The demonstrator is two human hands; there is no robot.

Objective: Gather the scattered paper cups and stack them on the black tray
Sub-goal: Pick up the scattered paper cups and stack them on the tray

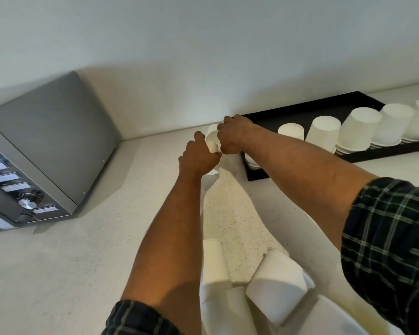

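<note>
Both hands, the left hand (pixel 198 157) and the right hand (pixel 232 136), curl their fingers around paper cups (pixel 213 139) beside the black tray (pixel 300 105); squeezing too hard could crush them.

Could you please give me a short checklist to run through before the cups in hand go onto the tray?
1. Left hand grips a paper cup: ok.
2. Right hand grips a cup: cannot tell, its fingers are hidden.
3. Black tray has bare room behind the stacks: ok.
4. Stacks on the tray stand upside down in a tidy row: ok.
5. All cups gathered: not ok, loose cups lie on the counter near the person.
</note>
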